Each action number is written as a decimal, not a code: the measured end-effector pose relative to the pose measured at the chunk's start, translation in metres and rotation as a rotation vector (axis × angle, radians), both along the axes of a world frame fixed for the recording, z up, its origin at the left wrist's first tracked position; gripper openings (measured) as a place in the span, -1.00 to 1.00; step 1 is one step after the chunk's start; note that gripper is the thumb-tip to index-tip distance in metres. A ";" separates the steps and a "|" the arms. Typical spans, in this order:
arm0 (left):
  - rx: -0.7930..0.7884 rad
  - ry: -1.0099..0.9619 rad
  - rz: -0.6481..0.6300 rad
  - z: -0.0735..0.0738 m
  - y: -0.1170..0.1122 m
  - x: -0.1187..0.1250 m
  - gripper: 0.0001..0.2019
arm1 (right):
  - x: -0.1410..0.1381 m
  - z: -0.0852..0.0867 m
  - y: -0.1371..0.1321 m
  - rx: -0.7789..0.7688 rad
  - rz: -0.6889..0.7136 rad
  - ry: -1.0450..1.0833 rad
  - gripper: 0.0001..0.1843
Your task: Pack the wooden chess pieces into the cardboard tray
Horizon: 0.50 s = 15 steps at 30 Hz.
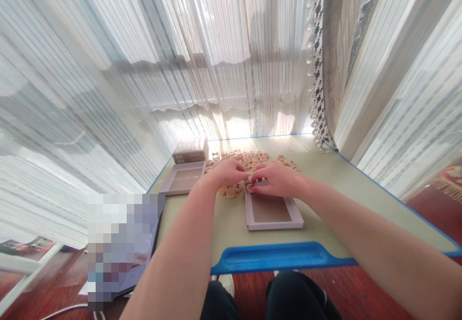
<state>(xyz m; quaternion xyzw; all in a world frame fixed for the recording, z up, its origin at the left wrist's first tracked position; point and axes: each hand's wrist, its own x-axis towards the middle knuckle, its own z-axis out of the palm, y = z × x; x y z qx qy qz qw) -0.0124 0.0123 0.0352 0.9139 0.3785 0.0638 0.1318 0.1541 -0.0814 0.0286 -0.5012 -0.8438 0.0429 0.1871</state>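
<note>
Round wooden Chinese chess pieces [254,160] with red and dark characters lie scattered across the middle and back of the table. My left hand [228,172] reaches over them, fingers apart and thumb stretched toward the right, and I see nothing held in it. At the far left corner of a shallow box tray [271,209], my right hand [276,178] has its fingertips on a Chinese chess piece [250,188] with a red character. That piece is at the inner corner; the rest of the tray's brown bottom shows bare. Part of the pieces is hidden behind my hands.
A second shallow tray [184,179] lies to the left, with a printed box [190,150] behind it. A blurred-out screen device [140,252] stands at the table's left edge. The pale tabletop [335,190] has a blue rim and a blue front trough [272,256]. Sheer curtains [224,70] hang behind.
</note>
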 end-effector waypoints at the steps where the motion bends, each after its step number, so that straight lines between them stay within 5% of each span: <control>1: 0.026 -0.039 0.026 0.000 0.001 0.001 -0.76 | 0.000 0.000 0.000 0.010 -0.012 0.004 -0.76; 7: 0.207 -0.220 0.215 -0.003 0.012 -0.003 -0.68 | 0.000 0.002 0.001 0.104 -0.088 0.017 -0.74; 15: 0.279 -0.086 0.352 -0.012 0.021 -0.009 -0.50 | 0.003 -0.007 0.010 0.107 -0.088 0.050 -0.61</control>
